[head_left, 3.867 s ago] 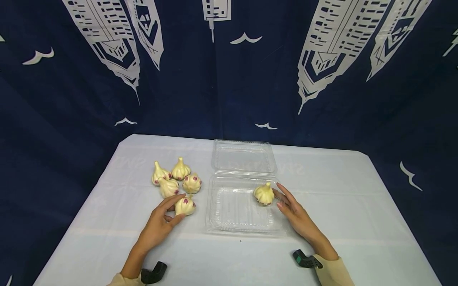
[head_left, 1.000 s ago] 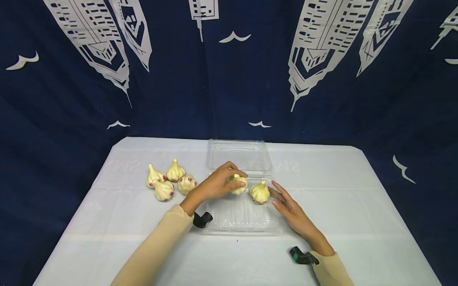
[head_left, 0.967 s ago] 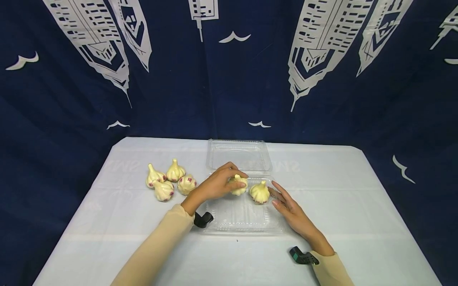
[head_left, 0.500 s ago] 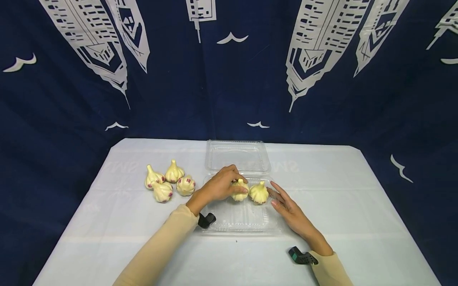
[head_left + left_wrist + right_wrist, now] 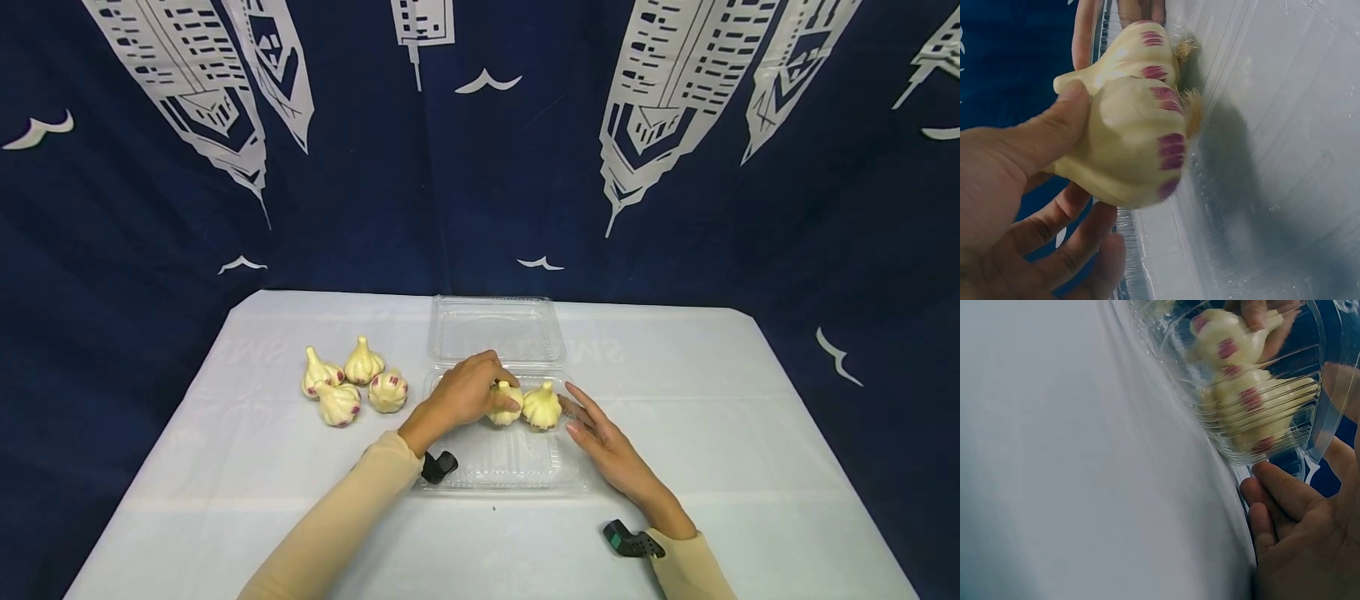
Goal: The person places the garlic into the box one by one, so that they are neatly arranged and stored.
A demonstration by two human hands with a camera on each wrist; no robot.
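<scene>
My left hand [image 5: 467, 392] grips a garlic bulb [image 5: 507, 405], pale yellow with purple streaks, inside the base of a clear plastic clamshell box [image 5: 495, 471]. In the left wrist view its thumb presses on the held bulb near the stem, other fingers beneath. A second garlic bulb [image 5: 542, 407] sits right beside it, against the box's right side. My right hand [image 5: 617, 457] rests along the right wall of the box, its fingers [image 5: 1291, 490] straight against the outside in the right wrist view. Both bulbs show through the clear wall there.
Several more garlic bulbs [image 5: 340, 405] stand grouped on the white-covered table [image 5: 247, 467], left of the box. The box's lid [image 5: 497, 329] lies folded back, away from me. A dark blue printed curtain [image 5: 465, 192] hangs behind the table.
My left hand took a bulb from the group on the left and carried it right into the box, then lowered it beside the second bulb. My right hand stays at the box's right wall.
</scene>
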